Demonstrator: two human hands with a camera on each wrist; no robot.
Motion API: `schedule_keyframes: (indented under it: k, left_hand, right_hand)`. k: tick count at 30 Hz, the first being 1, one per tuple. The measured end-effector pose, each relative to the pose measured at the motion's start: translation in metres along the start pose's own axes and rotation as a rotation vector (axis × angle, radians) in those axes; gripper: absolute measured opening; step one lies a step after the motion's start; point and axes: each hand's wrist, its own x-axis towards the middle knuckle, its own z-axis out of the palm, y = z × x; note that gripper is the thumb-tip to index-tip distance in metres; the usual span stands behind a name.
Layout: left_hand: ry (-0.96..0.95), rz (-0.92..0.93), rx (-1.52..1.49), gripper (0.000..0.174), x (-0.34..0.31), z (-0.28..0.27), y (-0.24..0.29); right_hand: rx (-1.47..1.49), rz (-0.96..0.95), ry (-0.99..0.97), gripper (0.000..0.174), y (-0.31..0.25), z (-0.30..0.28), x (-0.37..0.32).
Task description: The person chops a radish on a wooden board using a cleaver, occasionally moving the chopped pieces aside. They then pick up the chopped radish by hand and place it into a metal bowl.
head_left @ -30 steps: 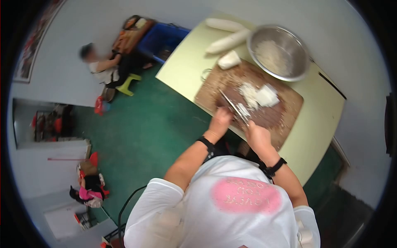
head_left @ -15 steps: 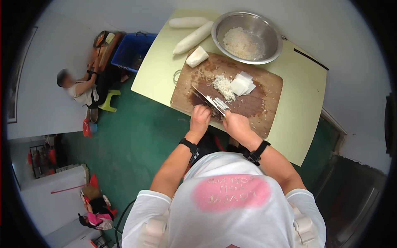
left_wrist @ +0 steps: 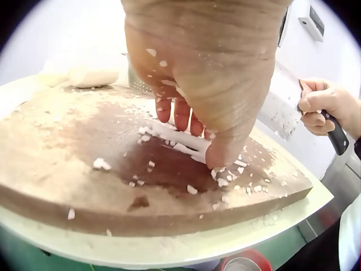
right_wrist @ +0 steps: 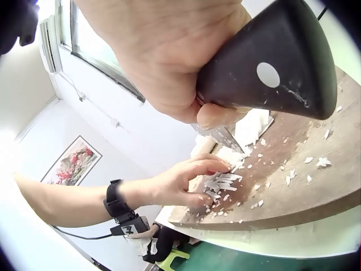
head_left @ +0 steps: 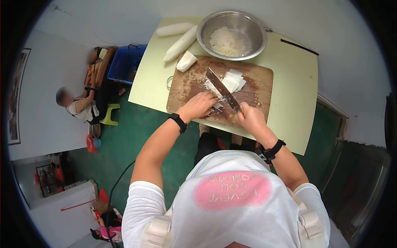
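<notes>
My right hand [head_left: 252, 118] grips the black handle of a cleaver [head_left: 223, 90], whose blade slants over the wooden cutting board [head_left: 258, 84]. Close to the blade, my left hand [head_left: 201, 104] bends over a small bundle of white radish strips [right_wrist: 224, 182], its thumb and fingers on either side of them. Finely chopped radish [head_left: 213, 87] lies along the blade, partly hidden by it. On the blade's other side is a stack of thin radish slices [head_left: 233, 81]. Small white bits stick to the left palm in the left wrist view.
A cut radish piece [head_left: 186, 61] sits at the board's far left corner. Beyond it lie two whole radishes [head_left: 180, 43] and a steel bowl [head_left: 260, 46] holding chopped radish. A blue bin [head_left: 124, 64] and a seated person [head_left: 84, 103] are off to the left.
My left hand has come from the board's front edge onto the radish strips. The cleaver has moved from their near side to the far side, beside the chopped radish. The head view has shifted.
</notes>
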Motion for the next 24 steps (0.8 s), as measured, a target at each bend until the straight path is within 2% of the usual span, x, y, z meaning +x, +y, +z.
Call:
schedule_keyframes:
  k: [1,5,7,18,20,21,23,24]
  left_hand:
    - [-0.089,-0.025,-0.018,0.047,0.003,-0.002,0.0]
    - [-0.063,-0.029,0.013,0.041,0.0,0.009,-0.003]
    - [0.061,-0.04,-0.015,0.038,-0.007,0.012,0.002]
    - [0.233,-0.248,0.102,0.027,-0.01,0.041,0.009]
    - [0.3,-0.567,0.128,0.025,-0.007,0.045,0.01]
    - [0.301,-0.562,0.128,0.025,-0.004,0.046,0.01]
    - [0.299,-0.699,0.162,0.024,0.0,0.043,0.012]
    - [0.3,-0.699,0.16,0.024,0.0,0.039,0.015]
  right_hand:
    - [0.0,-0.001,0.004,0.013,0.001,0.0,0.0]
    - [0.004,-0.005,-0.014,0.013,0.001,0.003,-0.004]
    - [0.015,-0.01,-0.012,0.013,0.0,0.006,-0.003]
    - [0.011,-0.062,-0.001,0.014,-0.01,0.013,0.011]
    - [0.027,-0.058,0.014,0.014,-0.01,0.011,0.012]
    - [0.046,-0.056,0.021,0.014,-0.01,0.011,0.012]
    - [0.068,-0.062,0.037,0.014,-0.007,0.015,0.012]
    - [0.089,-0.071,0.05,0.014,-0.005,0.015,0.013]
